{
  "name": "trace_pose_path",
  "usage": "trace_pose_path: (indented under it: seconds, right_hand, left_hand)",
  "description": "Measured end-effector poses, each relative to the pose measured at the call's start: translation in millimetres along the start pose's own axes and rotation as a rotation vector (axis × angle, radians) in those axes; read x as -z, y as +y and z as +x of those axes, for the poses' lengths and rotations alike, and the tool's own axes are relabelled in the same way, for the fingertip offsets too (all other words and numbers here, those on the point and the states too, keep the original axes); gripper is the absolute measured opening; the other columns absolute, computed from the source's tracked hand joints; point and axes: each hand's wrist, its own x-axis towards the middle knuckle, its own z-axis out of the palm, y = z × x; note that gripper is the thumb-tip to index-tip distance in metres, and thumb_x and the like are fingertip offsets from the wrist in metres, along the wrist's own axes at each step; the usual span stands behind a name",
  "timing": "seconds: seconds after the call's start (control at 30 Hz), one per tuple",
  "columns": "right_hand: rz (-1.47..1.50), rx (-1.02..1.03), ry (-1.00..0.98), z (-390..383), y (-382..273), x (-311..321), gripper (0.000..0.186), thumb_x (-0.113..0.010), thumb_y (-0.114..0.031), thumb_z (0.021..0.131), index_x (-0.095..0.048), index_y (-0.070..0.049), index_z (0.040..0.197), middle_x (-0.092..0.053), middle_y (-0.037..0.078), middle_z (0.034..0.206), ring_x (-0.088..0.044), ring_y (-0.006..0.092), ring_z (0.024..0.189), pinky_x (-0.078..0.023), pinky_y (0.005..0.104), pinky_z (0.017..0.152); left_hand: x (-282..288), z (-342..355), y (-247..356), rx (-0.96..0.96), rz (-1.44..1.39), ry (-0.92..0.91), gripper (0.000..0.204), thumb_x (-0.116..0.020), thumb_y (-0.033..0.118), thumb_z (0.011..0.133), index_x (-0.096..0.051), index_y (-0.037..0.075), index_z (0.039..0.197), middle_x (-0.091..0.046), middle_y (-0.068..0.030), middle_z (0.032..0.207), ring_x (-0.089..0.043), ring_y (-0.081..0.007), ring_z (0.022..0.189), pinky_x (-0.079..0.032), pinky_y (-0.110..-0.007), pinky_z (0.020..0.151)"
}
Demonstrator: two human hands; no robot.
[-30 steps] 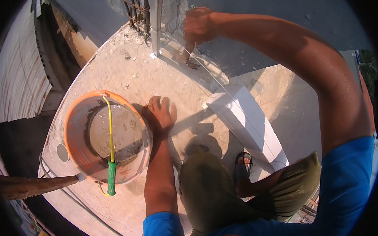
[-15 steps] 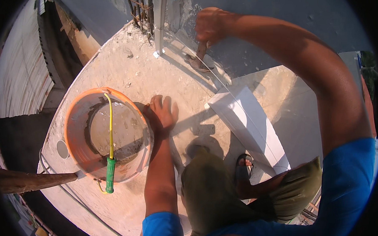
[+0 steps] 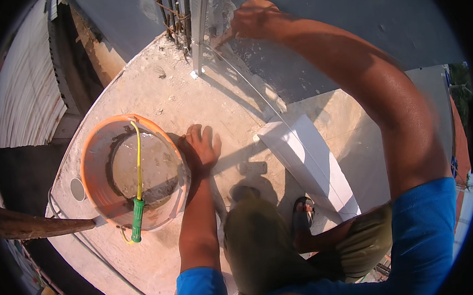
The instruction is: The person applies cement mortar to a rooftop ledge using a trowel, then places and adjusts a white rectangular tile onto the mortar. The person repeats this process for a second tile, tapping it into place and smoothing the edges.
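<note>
My left hand (image 3: 199, 149) rests on the pale concrete (image 3: 139, 91), fingers spread, right beside an orange bucket (image 3: 92, 159) holding wet grey residue, with a green-gripped handle across it. My right hand (image 3: 255, 21) is closed on a hand tool (image 3: 222, 40), whose blurred head is near the base of a grey wall (image 3: 368, 31) and a metal upright (image 3: 197, 28). A thin string (image 3: 255, 88) runs from there down across a white block (image 3: 305, 155), which lies beside my sandalled foot (image 3: 302, 213).
Bundled rebar (image 3: 174, 18) rises behind the upright. At the left, a cable (image 3: 99, 256) runs along the curved slab edge, near a small pipe end (image 3: 78, 189) and a wooden beam (image 3: 50, 225). Beyond the edge are corrugated sheet roofing (image 3: 26, 98) and a dark drop.
My right hand and its tool have risen away from the ledge toward the upright, after dipping lower half a second ago. My left hand stays planted by the bucket.
</note>
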Motion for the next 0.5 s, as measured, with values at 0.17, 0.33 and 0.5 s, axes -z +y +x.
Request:
trace_pose_path:
  seconds: [0.17, 0.33, 0.5]
  right_hand:
    - [0.412, -0.347, -0.004, 18.6, -47.1, -26.9, 0.018, -0.07, -0.025, 0.099, -0.084, -0.014, 0.098, -0.082, 0.006, 0.102, -0.08, 0.0268, 0.099, -0.067, 0.0435, 0.08]
    - [0.168, 0.013, -0.133, -27.8, -57.1, -13.0, 0.014, -0.073, -0.021, 0.095, -0.083, -0.012, 0.092, -0.082, 0.007, 0.092, -0.081, 0.0273, 0.091, -0.068, 0.0448, 0.08]
    - [0.295, -0.18, 0.168, -21.2, -10.8, -18.8, 0.011, -0.077, -0.016, 0.09, -0.083, -0.013, 0.081, -0.081, 0.006, 0.083, -0.081, 0.0271, 0.086, -0.068, 0.0427, 0.063]
  left_hand:
    - [-7.9, 5.4, 10.5, -0.029, 0.006, -0.012, 0.033, -0.074, 0.037, 0.093, -0.07, 0.016, 0.119, -0.064, -0.0125, 0.129, -0.059, -0.0317, 0.131, -0.033, -0.053, 0.111]
    - [2.4, -4.6, 1.3, 0.0, 0.026, -0.033, 0.033, -0.074, 0.037, 0.094, -0.071, 0.016, 0.119, -0.064, -0.0127, 0.13, -0.058, -0.0319, 0.131, -0.032, -0.052, 0.112]
    - [4.5, -4.3, 7.9, 0.009, 0.024, -0.057, 0.033, -0.073, 0.037, 0.094, -0.071, 0.015, 0.119, -0.064, -0.0135, 0.131, -0.058, -0.0321, 0.131, -0.032, -0.052, 0.112]
